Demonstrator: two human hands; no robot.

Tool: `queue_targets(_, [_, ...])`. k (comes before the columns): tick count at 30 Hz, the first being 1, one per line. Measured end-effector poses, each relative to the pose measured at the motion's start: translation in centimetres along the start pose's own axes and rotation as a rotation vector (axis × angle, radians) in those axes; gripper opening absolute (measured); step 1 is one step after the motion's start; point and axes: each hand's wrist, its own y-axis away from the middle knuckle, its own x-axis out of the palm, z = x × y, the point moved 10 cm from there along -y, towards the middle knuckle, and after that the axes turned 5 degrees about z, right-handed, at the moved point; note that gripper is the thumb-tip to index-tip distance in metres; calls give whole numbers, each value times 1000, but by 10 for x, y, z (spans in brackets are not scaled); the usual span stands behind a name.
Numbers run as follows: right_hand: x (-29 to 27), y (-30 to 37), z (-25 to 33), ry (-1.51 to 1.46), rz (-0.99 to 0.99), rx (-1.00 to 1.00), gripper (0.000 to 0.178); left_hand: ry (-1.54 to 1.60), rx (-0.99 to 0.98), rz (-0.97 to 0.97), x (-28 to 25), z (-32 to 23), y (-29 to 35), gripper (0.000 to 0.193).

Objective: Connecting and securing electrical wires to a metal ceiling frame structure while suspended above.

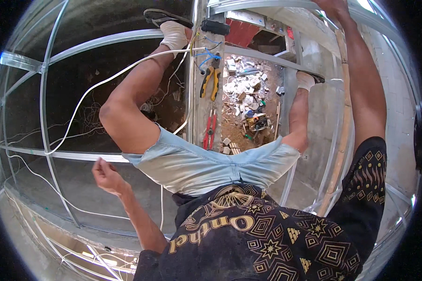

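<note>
Right hand (332,7): raised at between 1 and 2 o'clock, cut by the picture's edge; beside the upper metal rail (267,4), contact and grip cannot be told.
Left hand (109,177): at 8 o'clock, well apart from the other; fingers curled inward, no object visible in it. It is near the lower metal rail (89,155); whether it touches cannot be told.
Upper metal rail: crosses the top from 12 to past 1 o'clock.
Concrete ledge (199,122): runs from 12 o'clock toward the centre, between the person's legs.
Tools on ledge: yellow-and-black pliers (215,80) at 12 o'clock; red-handled tool (213,129) just above the centre; neither in hand.
Wiring: white cable (93,87) sweeps through 10 o'clock; blue wires (202,55) loop beside the pliers.
Below: pale rubble (243,86) at 1 o'clock.
Step in hand: judged to be a reach or brace at the upper metal rail, with the wiring unattended.
Next move: judged to call for secure support overhead and steady footing before either tool is taken up.
</note>
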Motion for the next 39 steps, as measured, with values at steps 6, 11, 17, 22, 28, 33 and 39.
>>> queue_targets(6, [-2, 9, -3, 9, 50, 68, 93, 765, 433, 1294, 117, -203, 112, 15])
queue_targets(11, [0, 6, 14, -26, 46, 26, 92, 1360, 314, 2342, 97, -305, 258, 19])
queue_targets(17, [18, -14, 13, -115, 33, 52, 85, 1626, -52, 1818, 108, -318, 234, 21])
queue_targets(22, [7, 6, 49, -388, 37, -466, 73, 1998, -551, 1956, 114, -315, 264, 13])
queue_targets(28, [-2, 6, 39, -142, -36, -89, 77, 2112, -487, 1630, 111, -308, 244, 15])
queue_targets(33, [-5, 2, -1, 85, -114, 33, 86, 1936, -323, 1861, 100, -319, 230, 31])
queue_targets(39, [93, -72, -40, 73, 147, -136, 91, 1540, 70, 1850, 82, -256, 193, 12])
